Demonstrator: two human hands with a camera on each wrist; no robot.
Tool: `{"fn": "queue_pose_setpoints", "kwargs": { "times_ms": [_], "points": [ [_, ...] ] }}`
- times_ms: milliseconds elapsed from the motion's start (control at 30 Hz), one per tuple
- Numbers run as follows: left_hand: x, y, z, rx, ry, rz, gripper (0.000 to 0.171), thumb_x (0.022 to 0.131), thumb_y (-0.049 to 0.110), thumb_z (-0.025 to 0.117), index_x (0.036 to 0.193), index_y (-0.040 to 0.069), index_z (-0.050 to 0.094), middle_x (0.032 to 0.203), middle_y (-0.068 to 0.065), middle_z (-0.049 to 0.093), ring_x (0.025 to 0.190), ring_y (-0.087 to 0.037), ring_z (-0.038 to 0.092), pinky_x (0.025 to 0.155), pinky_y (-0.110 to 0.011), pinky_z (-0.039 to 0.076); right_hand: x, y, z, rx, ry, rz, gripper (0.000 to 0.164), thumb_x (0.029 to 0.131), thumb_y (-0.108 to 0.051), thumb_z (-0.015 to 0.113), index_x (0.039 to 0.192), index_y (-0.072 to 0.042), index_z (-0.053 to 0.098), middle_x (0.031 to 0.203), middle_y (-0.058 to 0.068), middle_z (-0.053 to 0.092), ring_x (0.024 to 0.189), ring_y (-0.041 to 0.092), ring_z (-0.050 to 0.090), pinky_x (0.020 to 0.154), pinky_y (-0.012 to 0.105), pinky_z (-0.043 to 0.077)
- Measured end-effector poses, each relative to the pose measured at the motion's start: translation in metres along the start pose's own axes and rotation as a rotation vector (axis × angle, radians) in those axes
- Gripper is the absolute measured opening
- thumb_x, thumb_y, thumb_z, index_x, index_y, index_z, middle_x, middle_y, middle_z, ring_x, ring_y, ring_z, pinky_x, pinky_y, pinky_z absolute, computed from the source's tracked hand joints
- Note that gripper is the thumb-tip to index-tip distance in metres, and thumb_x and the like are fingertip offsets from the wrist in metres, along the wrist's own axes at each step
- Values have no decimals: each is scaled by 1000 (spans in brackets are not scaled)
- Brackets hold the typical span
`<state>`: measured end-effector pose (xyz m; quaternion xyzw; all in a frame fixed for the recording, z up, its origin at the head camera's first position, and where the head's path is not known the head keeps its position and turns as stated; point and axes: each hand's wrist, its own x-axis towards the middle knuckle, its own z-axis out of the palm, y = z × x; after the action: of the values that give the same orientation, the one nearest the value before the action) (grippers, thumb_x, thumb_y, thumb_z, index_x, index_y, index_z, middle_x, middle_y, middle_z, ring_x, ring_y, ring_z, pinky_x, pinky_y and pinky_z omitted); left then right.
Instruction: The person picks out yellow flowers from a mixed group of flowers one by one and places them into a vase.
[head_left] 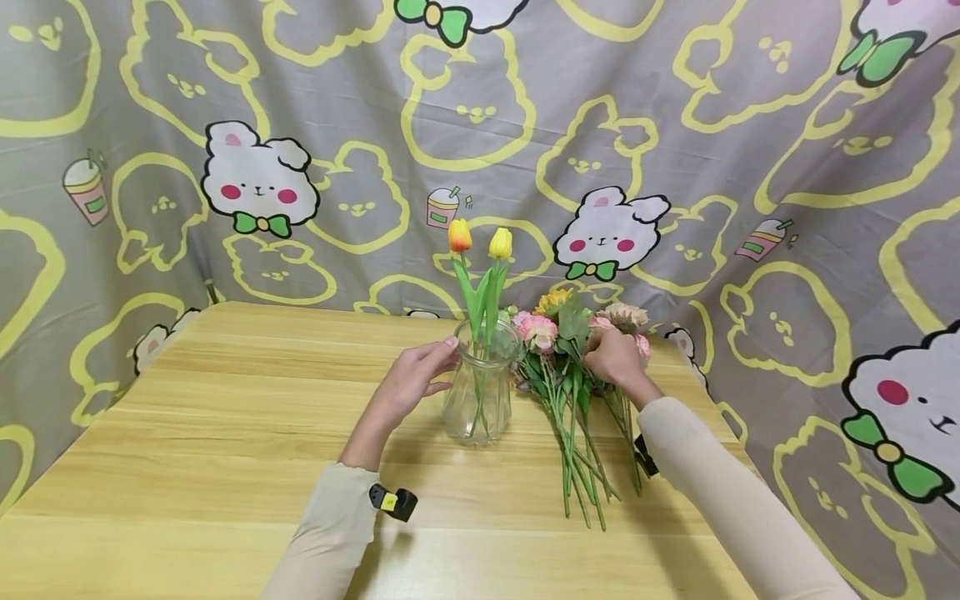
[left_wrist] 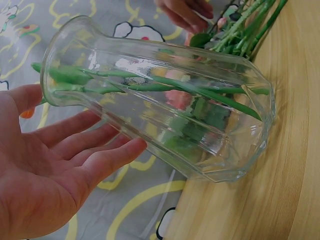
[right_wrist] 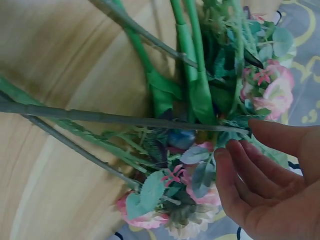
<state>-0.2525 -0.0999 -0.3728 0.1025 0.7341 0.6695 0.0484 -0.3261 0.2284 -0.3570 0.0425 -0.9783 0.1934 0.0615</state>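
Two artificial tulips, one orange-and-yellow and one yellow, stand in a clear glass vase. My left hand is at the vase's left side, thumb near the rim and fingers extended along the glass in the left wrist view. To the right of the vase lies a pile of artificial flowers, with pink blooms and a yellow flower. Over this pile, my right hand pinches a flower stem between thumb and fingers. Which bloom belongs to that stem is hidden among the leaves.
The wooden table carries the vase and the flower pile, whose green stems point toward the near edge. A grey patterned cloth hangs behind the table and along its sides.
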Motion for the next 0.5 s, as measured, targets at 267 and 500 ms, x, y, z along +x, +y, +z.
{"fn": "queue_pose_setpoints", "kwargs": {
  "times_ms": [267,500],
  "points": [
    [1,-1,0,-5,-2,1,64,104,54,49,140,2,58,143,-20,59,136,-33,55,105,-45,55,-3,7,10,-27,-35,1,9,78,-1,63,80,-5,71,82,13,71,72,28,58,62,37,50],
    [1,-1,0,-3,-2,1,64,104,54,49,140,2,58,143,-20,59,136,-33,55,104,-44,56,-6,5,17,-67,-52,-55,13,75,6,55,80,-1,65,80,16,63,71,27,49,58,34,39]
  ]
}}
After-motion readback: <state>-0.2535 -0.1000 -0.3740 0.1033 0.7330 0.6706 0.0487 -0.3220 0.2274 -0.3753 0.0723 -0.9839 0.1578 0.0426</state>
